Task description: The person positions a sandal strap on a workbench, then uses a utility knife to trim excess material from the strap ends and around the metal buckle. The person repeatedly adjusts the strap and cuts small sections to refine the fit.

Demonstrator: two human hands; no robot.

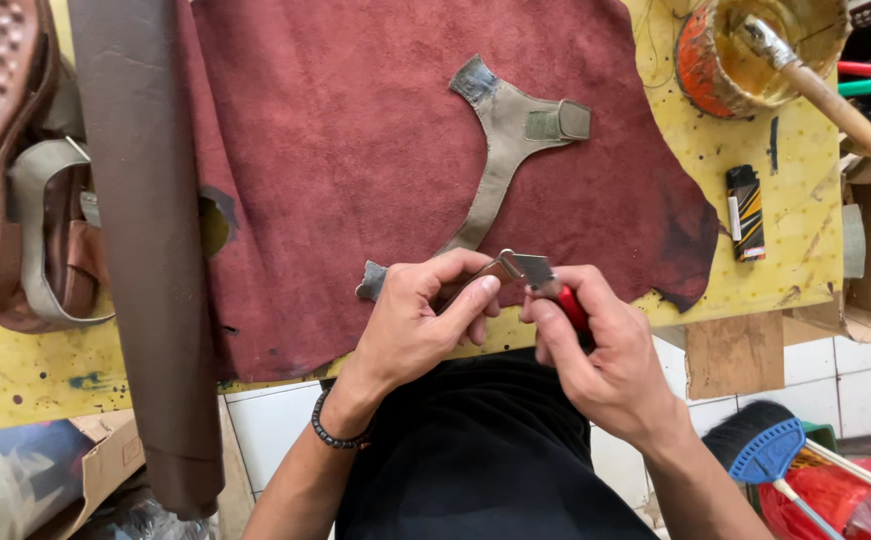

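A yellow workbench (775,200) is filling the frame under a dark red hide (355,150); at lower centre the left hand (415,320) is pinching a small brown leather piece (490,272); the right hand (605,350) is gripping a red-handled knife (555,285), its blade touching that piece; a grey strap (505,150) is lying just above.

leather sheet (355,180): dark red
strap piece (500,150): grey-tan
table (785,200): yellow, speckled
lighter (745,212): black, orange stripes
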